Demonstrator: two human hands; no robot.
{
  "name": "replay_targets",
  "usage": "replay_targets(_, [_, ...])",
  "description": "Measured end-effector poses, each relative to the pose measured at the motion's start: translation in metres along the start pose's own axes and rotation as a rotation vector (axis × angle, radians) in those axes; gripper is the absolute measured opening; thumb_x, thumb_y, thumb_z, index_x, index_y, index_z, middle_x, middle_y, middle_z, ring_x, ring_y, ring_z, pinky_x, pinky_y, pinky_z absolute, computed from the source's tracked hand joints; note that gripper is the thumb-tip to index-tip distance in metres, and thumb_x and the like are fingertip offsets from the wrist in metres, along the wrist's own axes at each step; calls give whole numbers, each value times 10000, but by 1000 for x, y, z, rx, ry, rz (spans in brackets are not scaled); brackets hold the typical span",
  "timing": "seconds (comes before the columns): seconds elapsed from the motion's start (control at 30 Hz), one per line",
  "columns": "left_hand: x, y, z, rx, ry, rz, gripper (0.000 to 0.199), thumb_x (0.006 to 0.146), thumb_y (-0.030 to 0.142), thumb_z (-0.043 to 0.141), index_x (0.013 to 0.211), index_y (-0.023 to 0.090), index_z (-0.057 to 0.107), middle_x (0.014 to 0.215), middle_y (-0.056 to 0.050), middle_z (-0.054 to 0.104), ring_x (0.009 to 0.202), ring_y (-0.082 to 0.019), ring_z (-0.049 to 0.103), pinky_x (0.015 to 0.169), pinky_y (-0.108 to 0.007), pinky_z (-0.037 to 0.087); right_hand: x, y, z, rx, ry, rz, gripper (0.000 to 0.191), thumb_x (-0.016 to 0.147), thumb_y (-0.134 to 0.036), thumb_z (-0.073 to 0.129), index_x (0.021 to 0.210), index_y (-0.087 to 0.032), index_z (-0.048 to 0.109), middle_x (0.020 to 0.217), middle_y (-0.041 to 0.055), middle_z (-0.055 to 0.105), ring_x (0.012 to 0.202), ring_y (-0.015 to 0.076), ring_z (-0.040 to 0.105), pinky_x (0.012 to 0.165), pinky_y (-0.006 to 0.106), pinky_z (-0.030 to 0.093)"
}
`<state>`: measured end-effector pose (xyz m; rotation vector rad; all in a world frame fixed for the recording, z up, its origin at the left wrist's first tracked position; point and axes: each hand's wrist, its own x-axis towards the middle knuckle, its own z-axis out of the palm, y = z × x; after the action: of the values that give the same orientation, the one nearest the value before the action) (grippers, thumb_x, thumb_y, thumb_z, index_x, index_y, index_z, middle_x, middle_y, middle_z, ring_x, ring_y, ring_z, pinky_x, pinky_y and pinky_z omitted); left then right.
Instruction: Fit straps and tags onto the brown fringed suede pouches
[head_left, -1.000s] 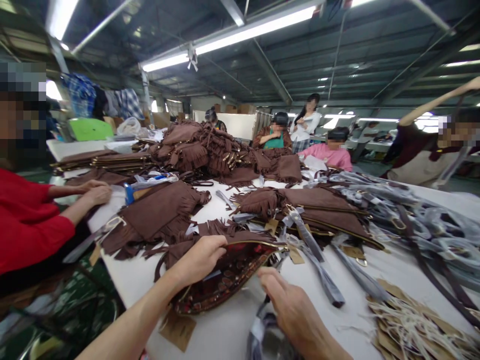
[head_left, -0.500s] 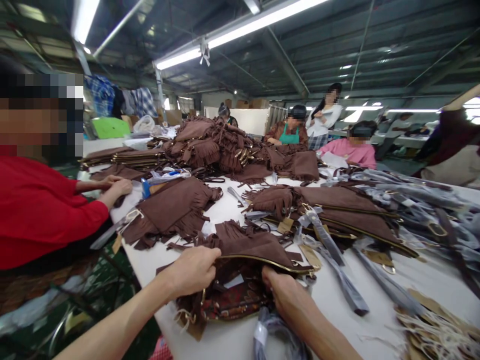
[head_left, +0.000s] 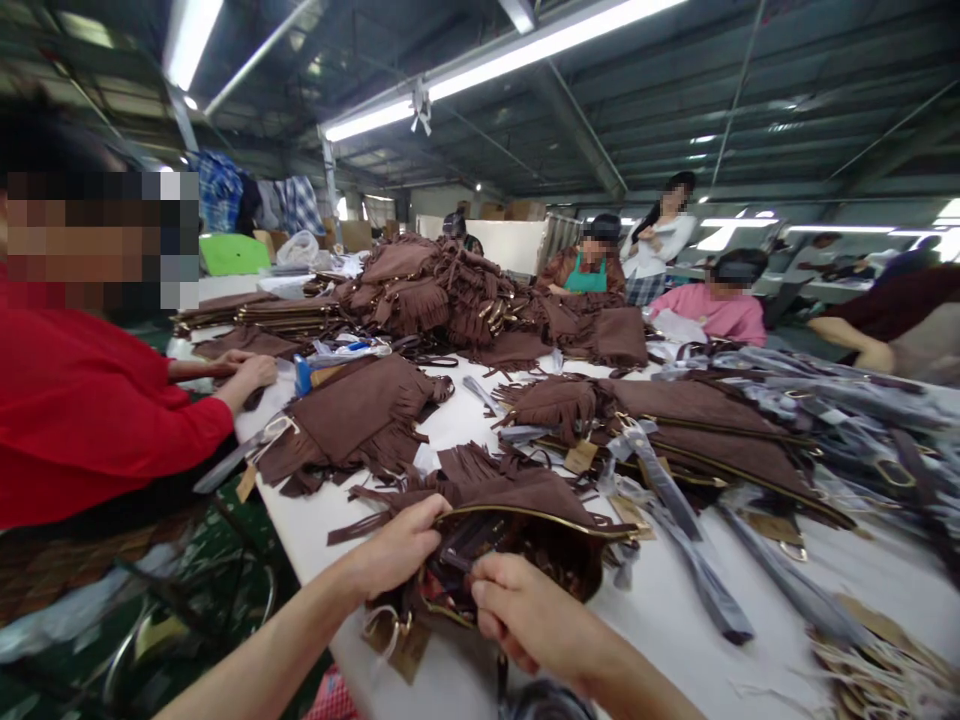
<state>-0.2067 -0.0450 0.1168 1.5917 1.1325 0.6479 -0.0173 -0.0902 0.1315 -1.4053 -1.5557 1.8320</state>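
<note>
Where the left hand [head_left: 401, 545] grips, the suede-like bag [head_left: 517, 493] gapes; its zip [head_left: 536, 515] curves.

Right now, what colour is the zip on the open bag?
The zip is gold, clearest in the head view.

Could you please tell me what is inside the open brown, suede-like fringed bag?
Dark, patterned lining and a dark, glossy, unidentifiable item show in the bag. The right hand covers part of the opening; the bottom is hidden.
</note>
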Motion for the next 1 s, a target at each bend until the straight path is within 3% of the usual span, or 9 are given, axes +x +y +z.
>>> replay_targets(0.13, [-2,-2,-3,-167,-6,7,469,640,114,434,1096,215,478,865,30,554,692,-128,506,615,-225,412,17,3,0,234,-3,-102,281,757,-449,557,883,-213,472,492,-134,374,350,29,203,351,183,114])
replay_targets(0.2, [-2,-4,-4,-249,-47,49,595,634,104,440,1214,237,448,945,17,593,700,-128,531,633,-234,427,19,6,-2,228,36,-67,313,733,-452,586,897,-210,474,499,-133,385,359,25,202,359,184,99])
replay_targets(0.3, [-1,-5,-4,-332,-64,64,642,609,100,447,1237,221,513,1068,-16,631,863,-172,578,745,-276,459,19,7,-3,202,44,49,274,738,-409,592,884,-205,484,503,-122,408,352,21,204,362,193,71])
replay_targets(0.4, [0,-6,-5,-278,-71,89,681,608,92,453,1263,228,581,1212,-23,619,1034,-210,558,873,-322,450,19,7,-2,292,-54,33,267,723,-391,615,873,-210,488,491,-128,388,354,20,183,366,196,51])
replay_targets(0.5, [0,-8,-7,-147,-90,173,552,690,108,455,1183,234,670,1129,-39,636,1029,-218,559,940,-349,416,19,9,-2,365,-80,-2,332,699,-443,664,848,-214,476,493,-137,376,363,13,154,366,190,45])
replay_targets(0.63, [-4,-8,-13,-20,-112,216,365,769,174,442,944,209,760,974,-50,586,902,-215,579,845,-340,447,21,17,-3,363,-84,-35,431,686,-561,687,820,-209,477,487,-132,391,354,16,180,344,187,73])
replay_targets(0.77, [-13,2,-14,128,-147,269,412,695,169,535,1071,236,691,1050,-24,566,1038,-230,533,968,-342,382,24,24,-2,416,-89,-60,482,662,-594,713,839,-197,503,507,-132,400,358,9,169,339,176,88])
replay_targets(0.87, [-20,5,-2,224,-40,316,372,684,176,625,1053,221,625,1103,-29,527,1048,-215,510,947,-310,392,25,26,-1,449,-81,-82,491,658,-595,720,855,-190,525,507,-132,395,359,10,167,337,175,97])
replay_targets(1.0, [-21,-1,14,281,129,393,289,723,90,535,987,204,548,1049,-37,542,996,-189,503,889,-281,397,26,23,-1,458,-82,-111,512,651,-602,722,889,-184,545,493,-133,386,361,15,166,344,179,94])
